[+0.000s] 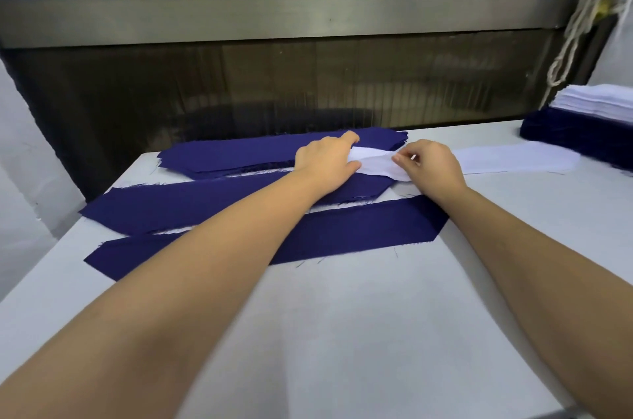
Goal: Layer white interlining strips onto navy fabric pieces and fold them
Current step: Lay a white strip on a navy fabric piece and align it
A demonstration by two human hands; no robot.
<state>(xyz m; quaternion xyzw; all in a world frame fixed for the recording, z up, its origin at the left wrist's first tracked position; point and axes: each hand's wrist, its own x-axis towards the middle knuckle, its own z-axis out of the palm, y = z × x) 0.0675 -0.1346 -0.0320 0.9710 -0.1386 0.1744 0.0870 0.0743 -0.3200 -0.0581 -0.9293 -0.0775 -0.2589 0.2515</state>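
The left hand (pixel 325 161) and right hand (pixel 432 167) met at the far side of the white surface (pixel 342 333), each grip clamped on one white interlining strip (pixel 376 164), pinching it close together. The strip sat at the right end of the navy stack (pixel 239 151). Two single navy pieces (pixel 342 237) lay flat nearer the person, and more white strips (pixel 513 159) lay to the right.

Fabric pile (pixel 239 151) lies behind front piece (pixel 342 233) (stack (pixel 582 117) far right).
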